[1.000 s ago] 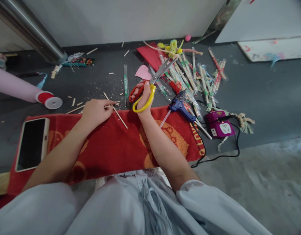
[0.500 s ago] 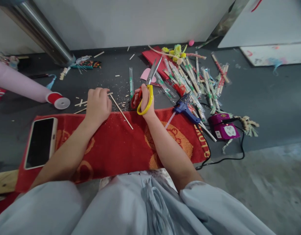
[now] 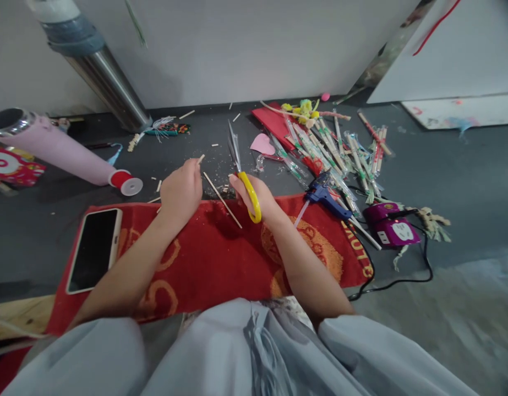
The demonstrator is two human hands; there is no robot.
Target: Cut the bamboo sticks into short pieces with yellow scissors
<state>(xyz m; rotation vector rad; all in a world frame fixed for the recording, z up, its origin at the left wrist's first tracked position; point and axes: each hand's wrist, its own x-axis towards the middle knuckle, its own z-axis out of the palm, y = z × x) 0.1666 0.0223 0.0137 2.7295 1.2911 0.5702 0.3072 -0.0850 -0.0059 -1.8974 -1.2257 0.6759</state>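
Note:
My left hand is closed around a thin wooden stick. Only a short end of it pokes out above the fingers. A pair of scissors with yellow handles is gripped in my right hand, its blades pointing up and a little left, nearly together. Between the hands, a longer thin stick lies slanting from the dark table onto the red towel. Short cut bits of stick and crumbs are scattered just beyond it.
At right, a blue glue gun with its cord lies by a purple power block and wrapped chopsticks. A pink heart lies behind the scissors. On the left are a phone, a pink bottle and a steel flask.
My left hand has turned, and the stick end in it now points upward. The scissors have swung from leaning right to leaning left, and their blades have come closer together. The view has shifted.

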